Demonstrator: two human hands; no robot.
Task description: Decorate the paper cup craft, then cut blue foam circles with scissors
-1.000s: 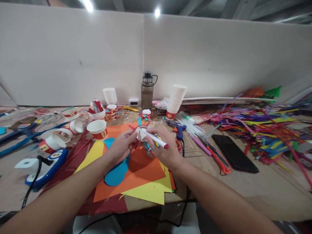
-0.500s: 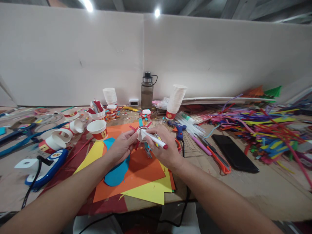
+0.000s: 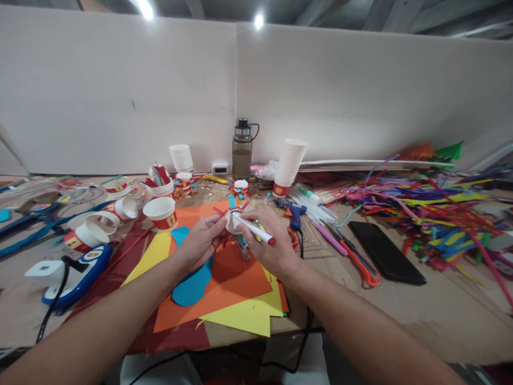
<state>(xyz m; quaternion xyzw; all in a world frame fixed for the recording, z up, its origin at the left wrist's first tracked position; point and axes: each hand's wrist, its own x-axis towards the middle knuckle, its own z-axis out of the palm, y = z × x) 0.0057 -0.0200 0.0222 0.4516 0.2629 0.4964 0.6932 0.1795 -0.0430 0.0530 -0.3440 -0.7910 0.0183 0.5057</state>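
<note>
Between thumb and fingers, my left hand grips a small paper-cup craft with a round white face and red and teal strips sticking out around it. A white marker pen with a dark red end is in my right hand, its front end over the cup's white face. Whether the tip touches is too small to tell. Below both hands lie orange paper, yellow paper and a blue paper cutout.
A stack of paper cups, a water bottle and a similar craft stand behind. To the right are a blue glue gun, orange-handled scissors, a phone and pipe cleaners. At left is a power strip.
</note>
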